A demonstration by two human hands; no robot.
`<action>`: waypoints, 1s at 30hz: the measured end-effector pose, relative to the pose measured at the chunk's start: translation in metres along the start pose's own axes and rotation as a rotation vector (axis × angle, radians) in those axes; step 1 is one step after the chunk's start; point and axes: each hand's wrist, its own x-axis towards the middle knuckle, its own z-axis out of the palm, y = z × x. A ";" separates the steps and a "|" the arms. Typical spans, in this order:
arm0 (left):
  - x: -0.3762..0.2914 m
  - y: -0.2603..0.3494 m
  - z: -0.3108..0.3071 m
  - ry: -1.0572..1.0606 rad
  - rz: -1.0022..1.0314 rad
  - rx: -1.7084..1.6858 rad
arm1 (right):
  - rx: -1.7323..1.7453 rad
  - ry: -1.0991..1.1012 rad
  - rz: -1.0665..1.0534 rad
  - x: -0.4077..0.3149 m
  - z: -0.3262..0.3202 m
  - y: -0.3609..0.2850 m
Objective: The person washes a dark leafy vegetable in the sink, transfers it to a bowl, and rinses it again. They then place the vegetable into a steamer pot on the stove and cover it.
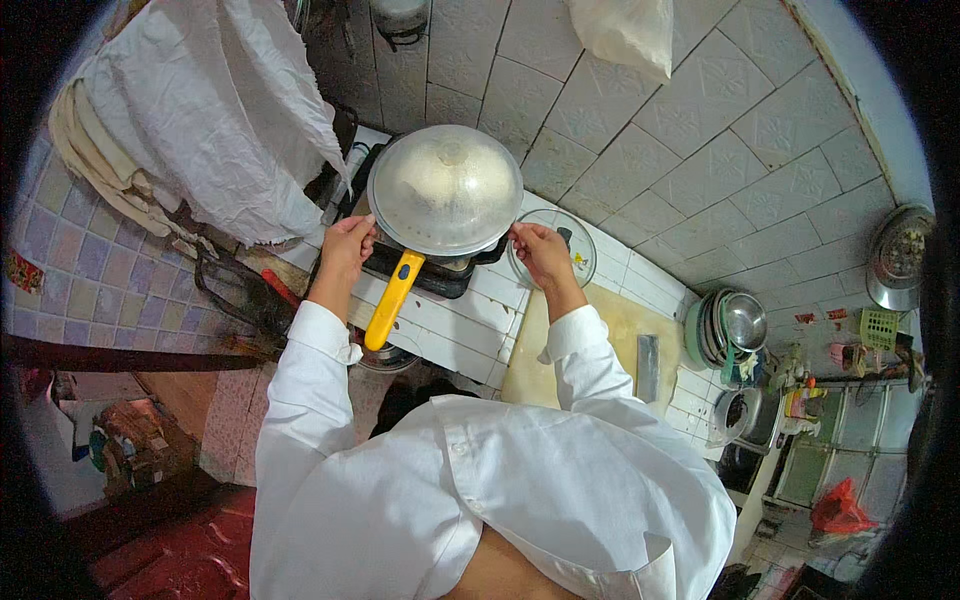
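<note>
A domed, silvery lid [446,187] covers the pan, and what lies beneath it is hidden. The pan's yellow handle [394,300] sticks out towards me. My left hand [349,244] pinches the lid's rim on the left side, near the handle. On the right, my right hand [541,251] pinches the rim between thumb and fingers. Whether the lid rests on the pan or is slightly raised, I cannot tell. Under them is a black gas stove [442,279]. A clear glass lid [589,244] with a dark knob lies on the white tiled counter, partly behind my right hand.
Right of the stove, a yellowish cutting board [615,311] carries a cleaver [647,367]. Stacked metal basins [742,321] stand farther right. A white cloth [202,120] hangs at left, close to the stove. A pale plastic bag [630,34] hangs against the tiled wall.
</note>
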 end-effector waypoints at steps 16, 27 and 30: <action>-0.027 0.003 0.006 0.045 0.009 0.132 | -0.047 0.196 -0.029 -0.037 -0.009 0.008; -0.114 0.030 -0.057 -0.053 0.431 0.679 | -0.329 0.199 -0.001 -0.157 -0.057 0.005; -0.119 0.027 -0.050 -0.075 0.494 0.625 | -1.011 0.334 0.045 -0.186 -0.053 0.026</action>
